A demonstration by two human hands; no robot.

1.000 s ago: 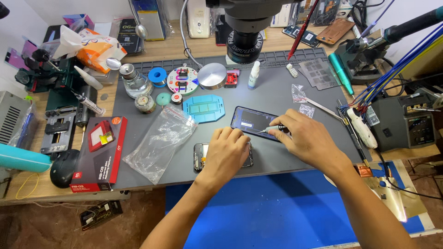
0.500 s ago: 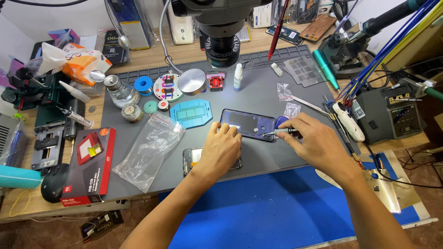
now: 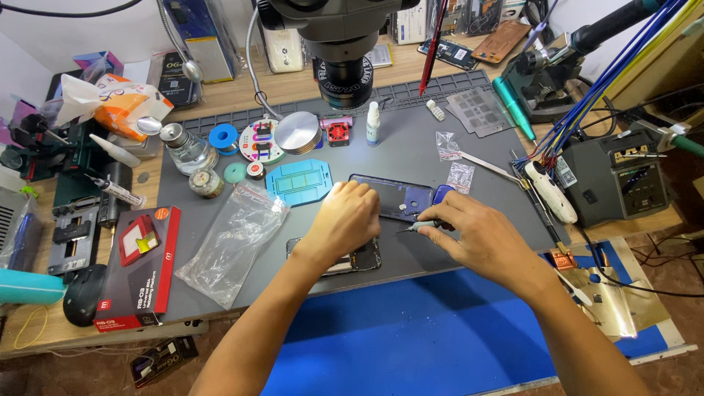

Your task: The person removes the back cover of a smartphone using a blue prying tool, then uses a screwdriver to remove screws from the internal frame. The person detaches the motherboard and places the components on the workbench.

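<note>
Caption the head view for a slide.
Left hand steadies a blue phone while the right hand works a small screwdriver.

The left hand (image 3: 348,220) covers the near left corner of the dark blue phone body (image 3: 396,198) and part of the second dark opened phone (image 3: 363,258) under it. The tip of the thin grey-handled tool (image 3: 422,226) in the right hand (image 3: 477,235) is too small to tell. The black microscope head (image 3: 341,44) is cut off by the top edge.
</note>
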